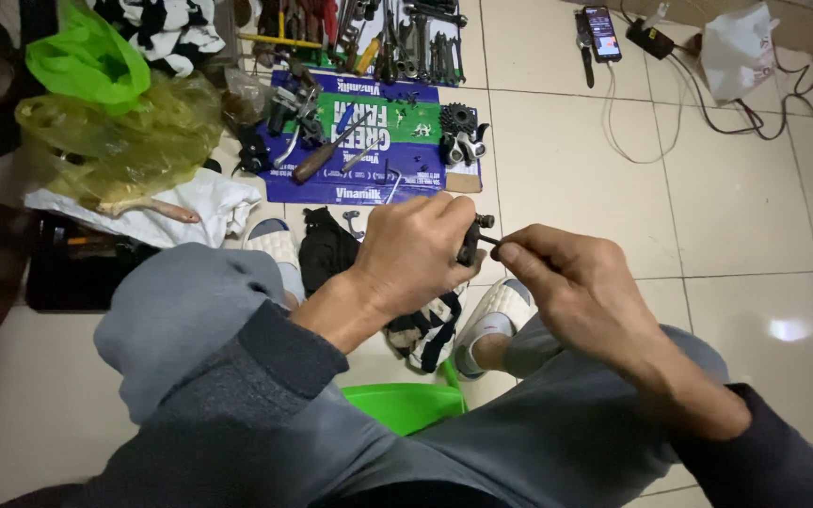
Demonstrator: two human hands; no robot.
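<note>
My left hand is closed around a small black metal part with a knurled end, held above my knees. My right hand pinches a thin dark tool or pin whose tip touches that part. Both hands meet over the tiled floor, just in front of a flattened blue and green carton. On the carton lie a black sprocket, a screwdriver with a brown handle and several small metal pieces.
A row of wrenches and pliers lies beyond the carton. Yellow and green plastic bags sit at the left over a white cloth. A phone, cables and a white bag are at top right. A green stool is under me.
</note>
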